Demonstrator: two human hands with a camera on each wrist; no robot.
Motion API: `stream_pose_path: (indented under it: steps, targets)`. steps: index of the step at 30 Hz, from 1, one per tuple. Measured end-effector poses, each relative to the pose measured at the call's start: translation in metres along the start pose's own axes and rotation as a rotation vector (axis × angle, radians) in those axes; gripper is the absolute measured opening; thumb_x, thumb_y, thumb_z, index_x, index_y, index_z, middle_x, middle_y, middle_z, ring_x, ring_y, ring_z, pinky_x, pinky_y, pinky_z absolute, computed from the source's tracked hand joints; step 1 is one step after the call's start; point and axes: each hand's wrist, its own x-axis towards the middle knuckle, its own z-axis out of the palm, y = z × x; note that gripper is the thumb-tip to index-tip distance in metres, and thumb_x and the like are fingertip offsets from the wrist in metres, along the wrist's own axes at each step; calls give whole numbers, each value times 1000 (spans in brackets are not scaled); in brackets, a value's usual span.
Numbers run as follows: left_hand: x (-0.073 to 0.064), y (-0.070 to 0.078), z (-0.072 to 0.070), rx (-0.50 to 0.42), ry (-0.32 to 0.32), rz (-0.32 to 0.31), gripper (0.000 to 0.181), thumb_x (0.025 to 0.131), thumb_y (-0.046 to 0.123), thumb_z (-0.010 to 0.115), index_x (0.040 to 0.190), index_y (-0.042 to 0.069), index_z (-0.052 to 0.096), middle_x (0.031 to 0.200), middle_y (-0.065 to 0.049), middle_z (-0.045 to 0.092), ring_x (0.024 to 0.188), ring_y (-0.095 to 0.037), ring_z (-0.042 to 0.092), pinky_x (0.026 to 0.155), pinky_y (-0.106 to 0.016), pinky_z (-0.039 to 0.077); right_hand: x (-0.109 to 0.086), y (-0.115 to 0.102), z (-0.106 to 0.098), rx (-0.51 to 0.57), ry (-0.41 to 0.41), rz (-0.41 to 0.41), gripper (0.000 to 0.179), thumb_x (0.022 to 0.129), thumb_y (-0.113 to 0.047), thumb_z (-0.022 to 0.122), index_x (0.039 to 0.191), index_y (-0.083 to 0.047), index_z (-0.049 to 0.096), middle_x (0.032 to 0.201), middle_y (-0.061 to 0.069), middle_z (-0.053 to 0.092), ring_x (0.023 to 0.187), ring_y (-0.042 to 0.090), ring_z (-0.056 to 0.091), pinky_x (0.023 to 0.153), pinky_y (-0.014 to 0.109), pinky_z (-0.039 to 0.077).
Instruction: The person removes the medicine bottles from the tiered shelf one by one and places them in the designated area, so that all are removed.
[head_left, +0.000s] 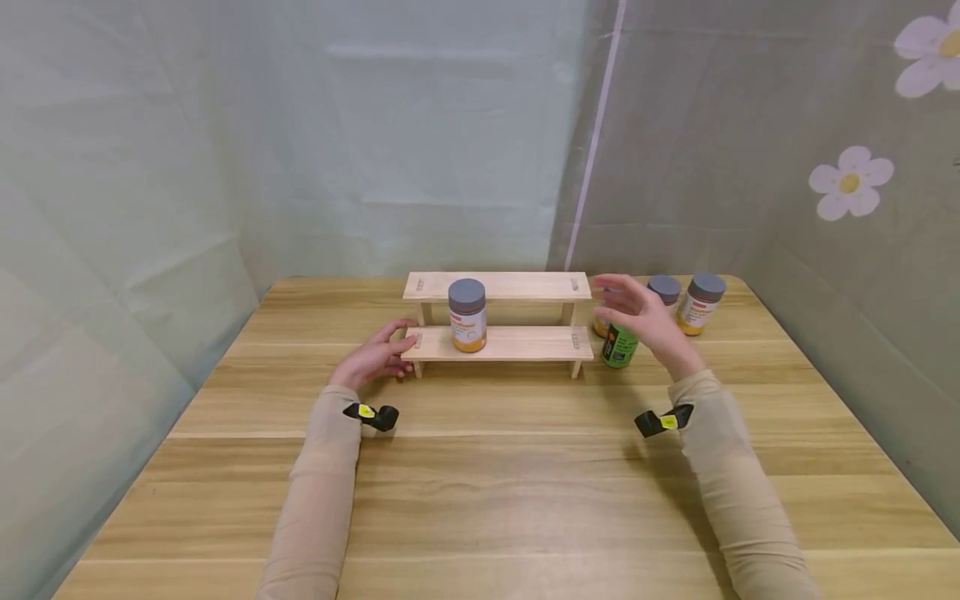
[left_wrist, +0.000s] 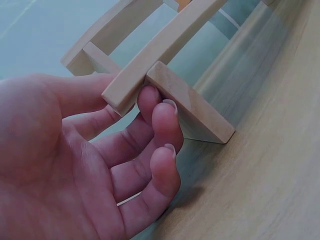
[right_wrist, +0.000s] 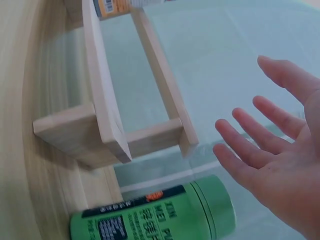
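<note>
A two-tier wooden shelf [head_left: 525, 343] stands toward the back of the table. My left hand [head_left: 377, 358] grips the left end of its lower board [left_wrist: 150, 62], thumb over the board and fingers curled beneath, by the leg. On that lower board, left of centre, stands a jar [head_left: 468, 321] with a grey lid and a white and orange label. My right hand [head_left: 648, 318] is held with fingers spread and nothing in them, above a green canister [head_left: 618, 350] at the shelf's right. In the right wrist view the green canister [right_wrist: 150, 215] lies apart from the fingers.
Behind my right hand stand more grey-lidded jars, one at the far right [head_left: 699, 308], one beside it [head_left: 664, 288] and one partly hidden by the hand [head_left: 601, 327]. The wooden table [head_left: 480, 483] reaches back to hanging curtains [head_left: 405, 150].
</note>
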Motion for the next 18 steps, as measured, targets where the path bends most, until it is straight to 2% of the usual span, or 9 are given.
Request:
stream_pose_path:
  steps: [7, 13, 18]
  targets:
    - [-2, 2, 2, 4, 6, -13, 54, 103, 32, 46, 149, 17, 23, 93, 0, 57, 74, -10, 62, 67, -24, 50, 10, -4, 19, 14, -32, -46, 53, 95, -14, 62, 144, -8, 41, 147, 20, 42, 134, 35, 45, 98, 19, 46]
    - [-1, 3, 2, -2, 4, -16, 56, 103, 32, 46, 151, 17, 21, 93, 0, 57, 72, -10, 61, 66, -24, 50, 17, -6, 37, 31, -90, -43, 57, 94, -11, 62, 146, -6, 38, 149, 18, 41, 137, 32, 43, 106, 37, 44]
    - [-2, 3, 1, -21, 1, -16, 55, 103, 29, 45, 151, 16, 19, 89, 0, 57, 69, -10, 60, 64, -24, 50, 23, -7, 48, 31, -98, -83, 56, 95, -5, 60, 145, -2, 36, 148, 19, 43, 136, 35, 44, 113, 49, 35]
